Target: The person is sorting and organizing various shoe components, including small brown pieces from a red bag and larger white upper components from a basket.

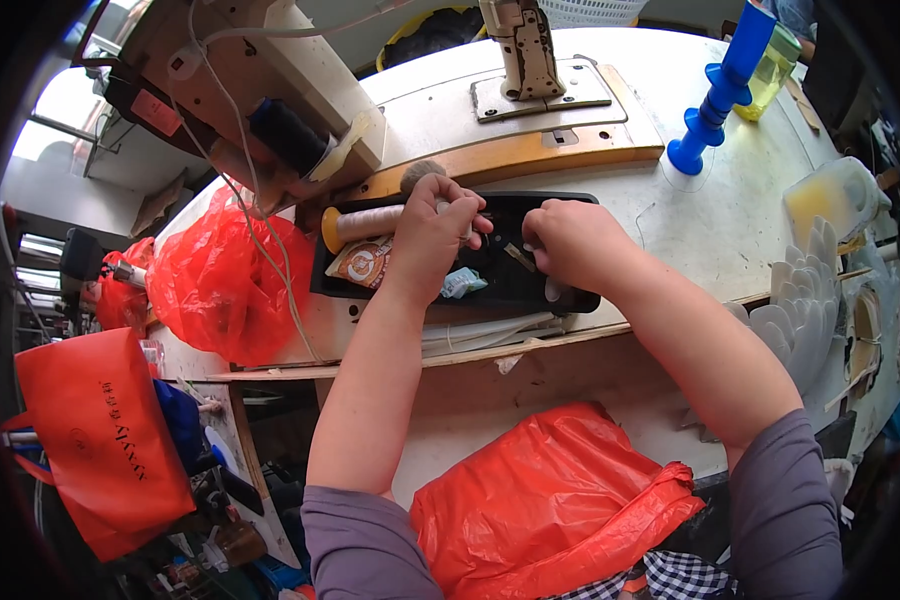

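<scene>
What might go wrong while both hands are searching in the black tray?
1. The right hand lies beside a small metal tool in the black tray; it may prick a finger.
2. The left hand is close to the thread spool and may knock it out.

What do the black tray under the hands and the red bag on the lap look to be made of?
Black tray: probably moulded plastic, going by its smooth dark surface and rounded rim. Red bag: thin plastic film, glossy, crinkled into sharp folds with bright highlights. Both hands, left hand and right hand, reach into the tray.
</scene>
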A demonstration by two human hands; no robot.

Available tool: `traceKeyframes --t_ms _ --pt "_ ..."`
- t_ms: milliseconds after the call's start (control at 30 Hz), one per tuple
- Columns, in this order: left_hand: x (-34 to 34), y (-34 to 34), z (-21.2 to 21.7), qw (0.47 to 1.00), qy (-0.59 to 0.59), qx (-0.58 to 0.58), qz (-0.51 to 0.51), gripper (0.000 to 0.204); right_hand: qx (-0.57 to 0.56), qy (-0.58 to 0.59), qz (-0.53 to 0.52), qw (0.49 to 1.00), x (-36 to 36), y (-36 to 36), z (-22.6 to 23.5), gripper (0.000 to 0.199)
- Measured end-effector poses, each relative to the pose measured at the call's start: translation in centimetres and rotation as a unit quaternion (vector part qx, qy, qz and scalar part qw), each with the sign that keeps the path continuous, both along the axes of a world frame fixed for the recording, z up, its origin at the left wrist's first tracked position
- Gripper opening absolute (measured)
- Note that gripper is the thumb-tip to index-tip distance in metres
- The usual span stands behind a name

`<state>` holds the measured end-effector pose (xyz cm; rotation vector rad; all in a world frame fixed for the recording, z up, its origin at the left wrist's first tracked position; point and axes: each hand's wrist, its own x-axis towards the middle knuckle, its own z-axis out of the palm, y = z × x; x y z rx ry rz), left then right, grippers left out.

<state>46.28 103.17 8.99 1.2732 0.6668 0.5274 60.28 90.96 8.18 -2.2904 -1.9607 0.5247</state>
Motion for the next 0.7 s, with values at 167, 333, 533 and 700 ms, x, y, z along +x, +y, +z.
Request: traceKeyframes --t_ms 167,333,533,700 --pt "0.1 -0.2 0.4 0.982 0.116 0.125 -0.084 0.02 0.211 0.101 -0.093 0.968 0.5 0.1 -0.7 0.012" --pt "0.2 -0.5 0.6 0.964 0.143 0.208 -0.078 0.024 0.216 0.424 -0.138 0.868 0.4 0.3 0.9 0.015" --pt "-0.2 -0.3 0.8 0.983 0.11 0.14 -0.042 0.022 0.19 0.282 -0.121 0.933 0.4 0.0 1.6 0.015" --pt "-0.5 -0.2 0.7 0.996 0.023 0.09 -0.002 0.02 0.042 -0.143 0.161 0.976 -0.8 -1.1 0.4 0.008"
